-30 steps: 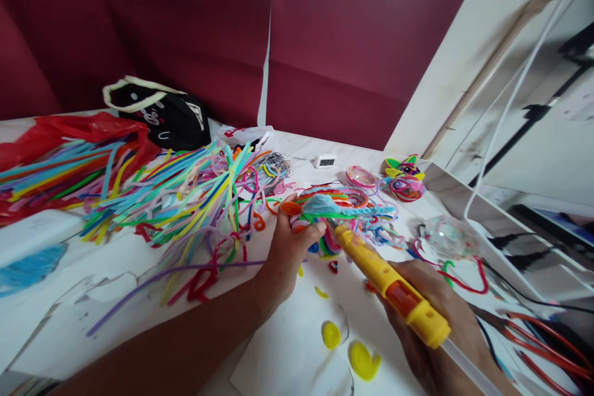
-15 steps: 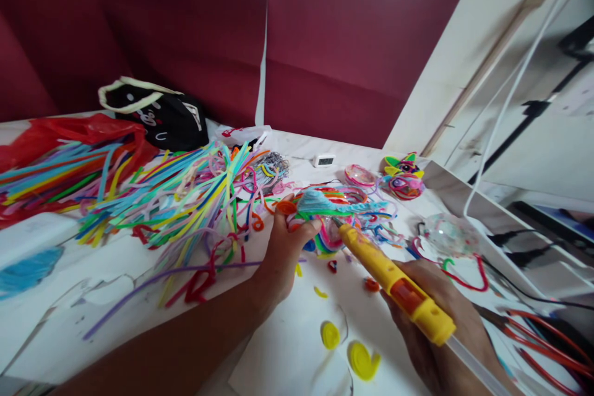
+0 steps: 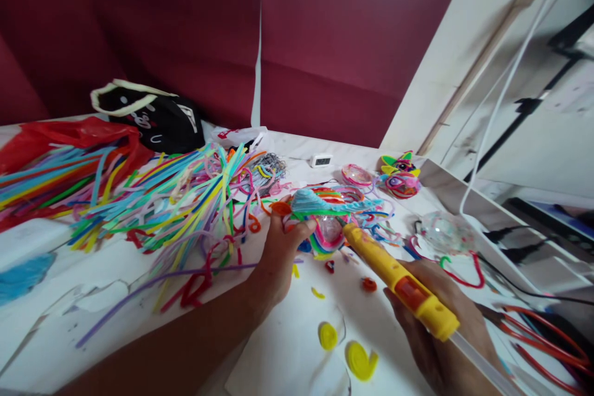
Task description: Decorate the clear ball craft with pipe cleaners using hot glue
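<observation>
My left hand [image 3: 283,247] is closed on the left side of a pipe-cleaner craft piece [image 3: 320,204], thumb in front. The piece has a light blue and green top, rainbow-coloured bands and a clear round part [image 3: 330,229] in its front. In my right hand [image 3: 440,309] is a yellow hot glue gun [image 3: 399,278] with a red part on its side and a clear glue stick [image 3: 482,365] coming out of its back end. Its nozzle points at the right of the clear part; whether they touch, I cannot tell. Below lie yellow coils [image 3: 359,360] on white paper [image 3: 278,340].
Loose pipe cleaners [image 3: 185,192] spread across the left, by a red plastic bag [image 3: 78,133] and a black bag [image 3: 162,124]. A small digital clock [image 3: 320,161] and a finished-looking colourful piece [image 3: 401,179] stand behind. Red-handled scissors [image 3: 542,334] lie right, near a clear dome [image 3: 445,232].
The view has shifted slightly. The glue gun's nozzle has moved a little to the right of the clear part, which shows more now. Both hands keep their hold.
</observation>
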Available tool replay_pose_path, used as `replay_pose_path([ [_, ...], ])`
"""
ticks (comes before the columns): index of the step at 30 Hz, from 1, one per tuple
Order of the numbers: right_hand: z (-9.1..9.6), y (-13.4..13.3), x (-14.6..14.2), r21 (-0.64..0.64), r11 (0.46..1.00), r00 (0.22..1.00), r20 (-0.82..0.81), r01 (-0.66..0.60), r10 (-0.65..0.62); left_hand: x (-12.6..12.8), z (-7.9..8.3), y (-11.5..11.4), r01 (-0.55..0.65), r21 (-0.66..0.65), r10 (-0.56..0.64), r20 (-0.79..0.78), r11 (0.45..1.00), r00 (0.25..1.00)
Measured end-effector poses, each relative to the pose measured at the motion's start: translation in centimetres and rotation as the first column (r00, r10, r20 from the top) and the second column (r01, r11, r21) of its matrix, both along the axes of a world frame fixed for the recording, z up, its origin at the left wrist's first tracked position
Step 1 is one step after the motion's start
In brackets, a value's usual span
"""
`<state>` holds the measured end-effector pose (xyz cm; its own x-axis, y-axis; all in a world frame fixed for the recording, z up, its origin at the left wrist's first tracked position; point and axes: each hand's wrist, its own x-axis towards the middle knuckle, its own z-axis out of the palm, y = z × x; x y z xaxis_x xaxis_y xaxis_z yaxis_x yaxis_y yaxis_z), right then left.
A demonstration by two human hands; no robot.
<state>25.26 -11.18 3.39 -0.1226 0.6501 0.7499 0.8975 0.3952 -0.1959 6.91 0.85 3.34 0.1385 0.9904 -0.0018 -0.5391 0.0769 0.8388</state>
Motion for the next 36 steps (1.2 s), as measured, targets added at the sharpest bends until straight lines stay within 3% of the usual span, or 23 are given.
replay_pose_path([
  [7, -0.1, -0.2, 0.3, 0.027, 1.0, 0.998, 0.055, 0.016, -0.017, 0.1, 0.1, 0.0, 0.006, -0.02, -0.006, 0.006, 1.0, 1.0],
  [17, -0.8, -0.1, 0.1, 0.02, 0.997, 0.995, -0.074, 0.07, -0.068, 0.0, -0.3, 0.0, 0.022, -0.065, -0.024, -0.024, 0.998, 0.999],
  [27, -0.4, 0.4, 1.3, 0.01, 0.999, 0.992, 0.123, 0.032, -0.033, 0.1, 0.1, 0.0, 0.071, -0.046, -0.068, 0.051, 0.996, 0.996],
  [28, -0.2, 0.4, 1.1, -0.011, 0.999, 0.982, 0.188, 0.032, -0.029, 0.1, 0.0, 0.1, 0.082, -0.053, -0.079, 0.065, 0.995, 0.995],
  [32, 0.0, 0.1, 0.3, 0.146, 0.984, 0.913, 0.379, 0.101, -0.15, 0.1, -0.3, 0.4, 0.092, -0.046, -0.088, 0.089, 0.995, 0.992],
  [36, -0.6, -0.5, 0.3, 0.133, 0.989, 0.866, 0.484, 0.071, -0.128, 0.1, -0.2, 0.7, 0.093, -0.059, -0.087, 0.094, 0.994, 0.992],
])
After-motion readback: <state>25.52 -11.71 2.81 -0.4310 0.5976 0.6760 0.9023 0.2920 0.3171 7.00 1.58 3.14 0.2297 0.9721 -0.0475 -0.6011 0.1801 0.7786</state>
